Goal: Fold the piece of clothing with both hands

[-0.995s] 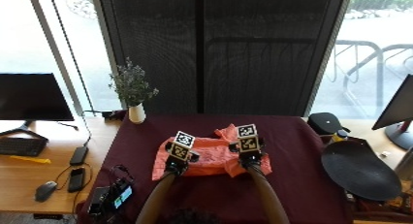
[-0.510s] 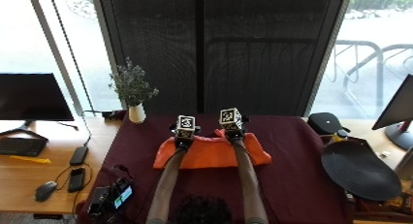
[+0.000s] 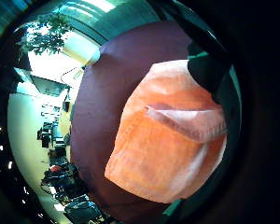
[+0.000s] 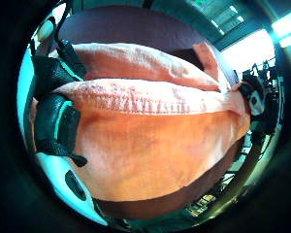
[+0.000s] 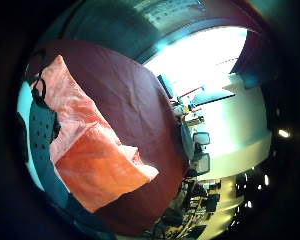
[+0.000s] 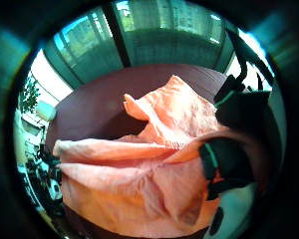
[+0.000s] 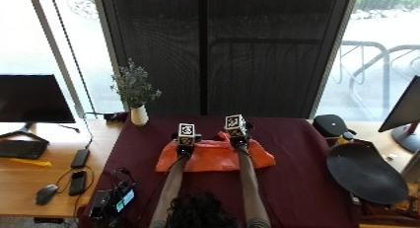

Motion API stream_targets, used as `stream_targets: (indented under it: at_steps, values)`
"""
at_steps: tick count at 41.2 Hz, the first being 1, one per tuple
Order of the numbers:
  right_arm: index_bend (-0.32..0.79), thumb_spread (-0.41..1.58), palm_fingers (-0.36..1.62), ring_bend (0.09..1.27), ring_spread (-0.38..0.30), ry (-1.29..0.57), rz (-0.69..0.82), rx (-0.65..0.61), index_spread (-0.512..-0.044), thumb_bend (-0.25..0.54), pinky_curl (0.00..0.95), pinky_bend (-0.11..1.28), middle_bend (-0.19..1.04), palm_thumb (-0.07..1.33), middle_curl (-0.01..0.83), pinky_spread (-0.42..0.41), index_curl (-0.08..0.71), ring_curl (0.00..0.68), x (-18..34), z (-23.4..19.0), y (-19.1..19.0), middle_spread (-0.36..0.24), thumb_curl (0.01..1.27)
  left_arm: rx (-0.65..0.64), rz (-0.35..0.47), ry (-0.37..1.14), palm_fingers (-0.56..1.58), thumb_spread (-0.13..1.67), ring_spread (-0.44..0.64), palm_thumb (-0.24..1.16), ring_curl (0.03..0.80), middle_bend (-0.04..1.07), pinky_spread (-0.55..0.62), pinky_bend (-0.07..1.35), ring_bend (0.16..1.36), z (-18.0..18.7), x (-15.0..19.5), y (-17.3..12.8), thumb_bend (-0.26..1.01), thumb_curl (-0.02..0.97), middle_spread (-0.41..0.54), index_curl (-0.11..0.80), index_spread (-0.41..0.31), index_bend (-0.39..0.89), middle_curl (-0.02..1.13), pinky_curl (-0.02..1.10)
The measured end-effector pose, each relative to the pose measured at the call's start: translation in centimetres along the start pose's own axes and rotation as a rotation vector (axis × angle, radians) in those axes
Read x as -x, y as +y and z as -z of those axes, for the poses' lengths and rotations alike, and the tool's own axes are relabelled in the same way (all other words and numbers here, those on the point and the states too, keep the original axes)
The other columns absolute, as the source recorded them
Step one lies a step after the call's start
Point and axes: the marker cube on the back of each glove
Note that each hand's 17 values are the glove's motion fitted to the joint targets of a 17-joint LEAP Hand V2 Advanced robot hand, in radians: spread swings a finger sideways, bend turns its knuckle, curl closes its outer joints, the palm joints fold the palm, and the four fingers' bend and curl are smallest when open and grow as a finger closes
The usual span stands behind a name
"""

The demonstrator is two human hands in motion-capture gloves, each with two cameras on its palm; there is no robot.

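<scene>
Orange garment (image 7: 213,159) (maroon tablecloth (image 7: 295,178) beneath)

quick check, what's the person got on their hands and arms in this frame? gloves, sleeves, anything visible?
Both the left hand and the right hand wear black gloves. In the palm views, the fingers look dark and padded, with teal showing at the seams and edges. The forearms are bare from the gloves back, with no sleeves visible in the outside view.

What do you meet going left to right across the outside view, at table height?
Keyboard, mouse, black phone, vase with plant, left hand, right hand, round black disc. The orange clothing lies under both hands.
</scene>
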Motion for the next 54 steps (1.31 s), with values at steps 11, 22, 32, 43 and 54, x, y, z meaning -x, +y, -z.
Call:
stream_targets:
  at_steps: [11,22,32,43,54]
  values:
    - [0.05,1.08,1.0,0.62,-0.239,-0.414,-0.259,0.031,-0.302,-0.04,0.407,0.68,0.24,0.84,0.442,-0.285,0.326,0.423,-11.0,2.6,6.4,-0.214,0.35,-0.42,0.051,-0.118,0.89,1.34,-0.26,0.77,0.443,0.49,0.03,0.23,0.51,5.1,5.1,0.2,0.0,0.296,-0.298,0.446,-0.229,0.07,0.54,0.21]
    - [-0.02,1.21,0.65,0.62,-0.055,-0.49,-0.55,0.683,-0.274,-0.055,0.433,0.8,0.16,0.57,0.415,-0.064,0.207,0.42,-15.8,-0.6,18.0,-0.103,0.31,-0.154,-0.052,-0.041,0.79,1.31,-0.19,0.73,0.423,0.33,0.05,0.27,0.47,0.7,2.5,3.9,-0.02,0.305,-0.246,0.406,-0.198,0.13,0.49,0.27]
    - [-0.05,1.2,0.74,0.86,-0.105,-0.835,-0.533,0.547,-0.302,0.006,0.427,0.94,0.17,0.53,0.381,-0.126,0.074,0.447,-13.5,-4.3,17.2,-0.045,0.31,0.276,-0.074,0.077,0.47,1.37,0.01,0.34,0.409,0.13,0.15,0.37,0.39,-4.9,0.4,7.7,-0.08,0.2,-0.118,0.402,-0.151,0.14,0.43,0.34]
    - [0.21,1.17,1.08,0.73,-0.19,-0.828,-0.606,0.351,-0.27,0.122,0.39,0.82,0.15,0.85,0.378,-0.251,0.182,0.422,-14.2,-5.7,16.3,-0.108,0.39,0.234,-0.074,0.084,0.38,1.43,0.14,0.11,0.383,0.16,0.27,0.39,0.44,-5.8,0.8,6.8,-0.02,0.147,-0.037,0.382,-0.117,0.15,0.39,0.34]
    - [0.12,0.9,1.13,0.65,-0.248,-1.052,-0.704,0.345,-0.267,0.09,0.367,0.7,0.19,1.01,0.406,-0.327,0.254,0.424,-11.9,0.3,13.9,-0.2,0.48,0.333,-0.02,0.16,0.36,1.45,0.19,0.12,0.374,0.18,0.31,0.41,0.46,-2.7,2.3,7.0,0.01,0.161,-0.014,0.375,-0.103,0.14,0.38,0.36]
